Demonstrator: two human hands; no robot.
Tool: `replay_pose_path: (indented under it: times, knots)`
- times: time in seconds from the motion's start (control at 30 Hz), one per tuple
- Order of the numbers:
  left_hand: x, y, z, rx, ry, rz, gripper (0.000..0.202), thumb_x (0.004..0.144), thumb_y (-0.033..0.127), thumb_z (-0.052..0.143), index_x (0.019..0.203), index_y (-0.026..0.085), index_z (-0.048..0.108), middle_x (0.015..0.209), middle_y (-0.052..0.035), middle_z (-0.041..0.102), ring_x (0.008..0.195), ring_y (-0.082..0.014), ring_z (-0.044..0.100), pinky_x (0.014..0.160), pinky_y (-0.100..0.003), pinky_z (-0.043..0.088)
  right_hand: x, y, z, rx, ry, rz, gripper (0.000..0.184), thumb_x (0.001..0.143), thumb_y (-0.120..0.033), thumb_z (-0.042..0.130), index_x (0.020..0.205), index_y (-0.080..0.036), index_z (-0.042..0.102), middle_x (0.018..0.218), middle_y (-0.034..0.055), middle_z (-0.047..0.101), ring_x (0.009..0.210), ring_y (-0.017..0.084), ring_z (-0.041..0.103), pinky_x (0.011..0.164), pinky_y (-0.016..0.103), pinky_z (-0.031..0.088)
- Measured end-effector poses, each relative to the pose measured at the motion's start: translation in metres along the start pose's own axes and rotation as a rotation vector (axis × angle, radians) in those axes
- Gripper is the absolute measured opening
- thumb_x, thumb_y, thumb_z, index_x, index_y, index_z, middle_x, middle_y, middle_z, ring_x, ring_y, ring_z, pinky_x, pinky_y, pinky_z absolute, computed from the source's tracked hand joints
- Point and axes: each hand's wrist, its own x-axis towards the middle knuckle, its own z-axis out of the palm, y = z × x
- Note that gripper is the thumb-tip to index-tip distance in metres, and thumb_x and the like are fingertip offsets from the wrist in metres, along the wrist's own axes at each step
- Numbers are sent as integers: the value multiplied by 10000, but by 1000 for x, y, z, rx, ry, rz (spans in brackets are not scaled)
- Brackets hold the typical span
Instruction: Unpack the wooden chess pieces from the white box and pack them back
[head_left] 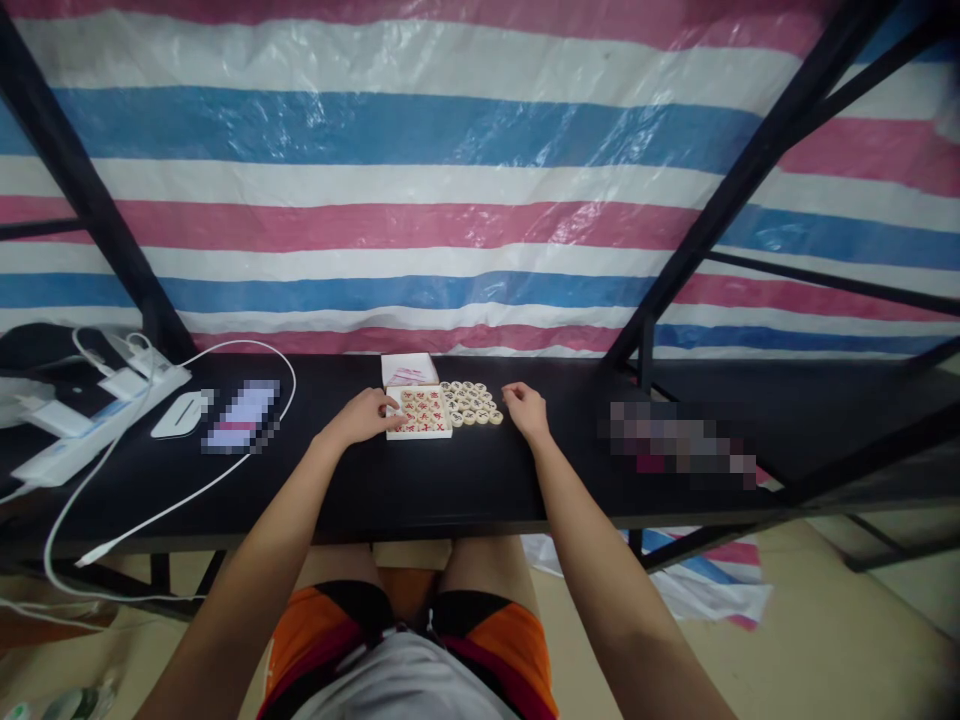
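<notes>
A small white box (420, 434) stands on the black tabletop, holding rows of round Chinese chess pieces (424, 408) with red characters. My left hand (367, 414) is at its left side, fingers and thumb apart, reaching over the rim; whether the fingertips touch a piece is unclear. Directly right of the box, several pale chess pieces with dark characters (469, 404) lie grouped in rows. Just beyond their right end is my right hand (526, 408), its fingers curled together. Anything between those fingertips is hidden.
Behind the box lies its white lid (409, 369). On the left are a power strip (97, 425) with plugs, a white device (178, 415), a blurred phone-like item (244, 415) and a loose white cable (169, 508). A blurred object (679, 440) lies right. Striped sheeting (420, 220) hangs behind.
</notes>
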Motion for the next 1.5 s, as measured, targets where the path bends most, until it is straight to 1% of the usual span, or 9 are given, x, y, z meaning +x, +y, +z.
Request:
replay_pose_path:
  times: [0.2,0.4,0.6,0.73,0.87,0.97,1.1,1.33,1.5]
  knots:
    - [1,1,4,5,-57,-21,362,746,511,614,844,192,754,756,-64,647,757,-218,583,730,-290,409,0,0,1,-22,-11,7,267,732,-337,483,844,-195,679,799,47,706,774,189,631,770,290,442]
    - [5,-3,8,-32,-16,-69,347,723,488,645,848,176,731,768,-61,597,781,-218,551,732,-299,406,-1,-2,0,-22,-15,-3,271,736,-342,477,833,-191,679,788,51,707,766,194,630,766,294,445]
    - [5,-1,8,-34,35,-14,270,691,433,694,783,179,683,794,-51,589,800,-208,535,756,-299,403,-1,-2,0,-26,-16,-10,270,737,-349,481,827,-190,681,778,49,708,759,191,628,765,291,447]
    - [2,3,-1,-184,61,-55,237,715,394,671,801,174,651,743,-19,609,735,-170,545,700,-269,400,-1,-1,0,-31,-17,3,273,738,-341,475,837,-190,680,781,44,705,760,185,629,762,288,443]
    - [-5,-12,-18,-269,173,-188,294,712,450,660,807,172,653,744,-11,643,702,-152,554,647,-253,392,0,1,1,-29,-17,-2,278,737,-346,478,845,-189,680,778,48,704,761,188,628,757,288,445]
    - [-11,-30,-26,-310,39,-306,344,629,485,712,749,169,644,698,-19,664,695,-174,593,630,-262,405,0,2,1,-29,-24,-4,277,734,-345,481,843,-191,682,781,50,704,775,195,629,766,294,445]
    - [-14,-39,-25,-372,-134,-330,346,610,493,717,734,176,654,705,-32,695,695,-184,616,641,-268,420,-1,2,1,-44,-34,1,265,737,-347,484,831,-198,682,785,46,704,776,194,628,769,296,442]
    - [-7,-31,-14,-176,-125,-275,360,644,551,654,646,192,632,634,-3,633,610,-163,550,543,-252,347,0,3,1,-61,-43,-15,257,743,-354,481,823,-208,678,782,36,699,779,192,624,774,293,439]
    - [-7,-21,-11,-121,-81,-251,327,719,496,591,593,194,583,578,0,586,559,-153,510,533,-258,309,-1,1,0,-73,-50,-13,253,745,-348,484,824,-205,677,789,39,701,789,196,626,782,298,438]
